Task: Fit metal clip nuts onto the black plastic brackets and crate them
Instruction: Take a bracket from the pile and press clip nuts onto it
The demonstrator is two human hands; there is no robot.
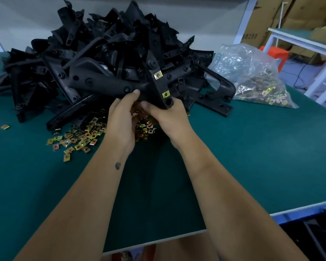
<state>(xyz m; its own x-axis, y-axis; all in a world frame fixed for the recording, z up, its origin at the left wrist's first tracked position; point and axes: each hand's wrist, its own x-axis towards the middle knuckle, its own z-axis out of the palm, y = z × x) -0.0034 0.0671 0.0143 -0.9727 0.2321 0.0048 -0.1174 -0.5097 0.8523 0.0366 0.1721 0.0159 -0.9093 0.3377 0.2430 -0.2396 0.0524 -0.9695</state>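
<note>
Both hands grasp one black bracket (139,85) at its lower end, the left hand (120,117) beside the right hand (169,115), while its long arm runs up-left from the grip and two clip nuts (158,74) sit just above the right fingers.

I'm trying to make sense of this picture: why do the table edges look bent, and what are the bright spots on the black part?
Head view: the wide-angle lens bows the green table edges. Two clip nuts on the held bracket glint under overhead light; the plastic bag shows glare too. Both the left hand and right hand look sharp; the far cardboard is soft.
</note>
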